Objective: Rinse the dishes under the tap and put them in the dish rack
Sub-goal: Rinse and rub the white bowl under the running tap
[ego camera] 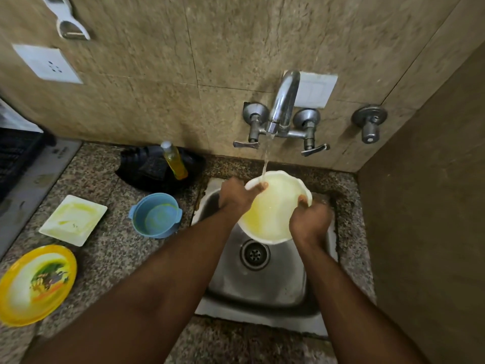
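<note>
No legible text, label, brand or number on anything here.

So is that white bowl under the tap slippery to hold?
Probably. Water from the tap runs into the round white bowl, so its smooth surface looks wet. Both the left hand and right hand hold its rim, which suggests one grip might slip. It looks stiff, maybe breakable.

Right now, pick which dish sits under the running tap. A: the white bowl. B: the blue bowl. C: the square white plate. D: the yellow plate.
A: both hands, left hand and right hand, hold the white bowl over the sink, and the tap pours water onto its rim.
</note>
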A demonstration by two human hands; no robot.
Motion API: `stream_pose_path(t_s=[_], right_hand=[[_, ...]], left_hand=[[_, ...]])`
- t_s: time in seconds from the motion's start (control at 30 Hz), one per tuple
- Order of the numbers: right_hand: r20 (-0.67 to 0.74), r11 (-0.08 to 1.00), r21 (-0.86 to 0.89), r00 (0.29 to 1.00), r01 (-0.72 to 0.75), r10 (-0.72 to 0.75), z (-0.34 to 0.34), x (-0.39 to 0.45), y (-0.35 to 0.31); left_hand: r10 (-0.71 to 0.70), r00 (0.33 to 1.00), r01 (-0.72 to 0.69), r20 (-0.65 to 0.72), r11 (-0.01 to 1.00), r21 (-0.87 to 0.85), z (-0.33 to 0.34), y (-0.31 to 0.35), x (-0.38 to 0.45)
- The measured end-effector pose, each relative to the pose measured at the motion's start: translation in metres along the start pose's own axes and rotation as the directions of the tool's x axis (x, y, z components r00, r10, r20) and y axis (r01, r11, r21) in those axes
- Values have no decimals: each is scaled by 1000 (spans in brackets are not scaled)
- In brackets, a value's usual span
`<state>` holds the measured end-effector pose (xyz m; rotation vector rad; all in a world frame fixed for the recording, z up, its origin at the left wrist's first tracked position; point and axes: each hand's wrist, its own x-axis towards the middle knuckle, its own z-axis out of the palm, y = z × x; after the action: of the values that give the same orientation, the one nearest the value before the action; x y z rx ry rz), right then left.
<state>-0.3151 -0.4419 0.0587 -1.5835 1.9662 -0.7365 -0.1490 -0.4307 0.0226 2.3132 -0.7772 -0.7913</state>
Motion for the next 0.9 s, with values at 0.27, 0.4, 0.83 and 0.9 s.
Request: stream_pose_path(t_s=[0.27, 0.4, 0.83, 0.9], right_hand=[[41, 993, -80, 996, 85, -82, -3, 27, 4], [88, 947, -150, 957, 285, -275, 3, 31, -7], [768, 747, -279, 607, 603, -204, 58, -3, 5], [806, 846, -127, 551, 518, -217, 56, -17, -3]], left_hand=[[17, 909, 278, 417, 720, -636, 8, -30, -21], [44, 877, 414, 479, 441, -797, 14, -43, -26], [-110, 940, 335, 324, 489, -805, 12, -16, -27], [-114, 958, 282, 262, 532, -799, 11, -19, -21]])
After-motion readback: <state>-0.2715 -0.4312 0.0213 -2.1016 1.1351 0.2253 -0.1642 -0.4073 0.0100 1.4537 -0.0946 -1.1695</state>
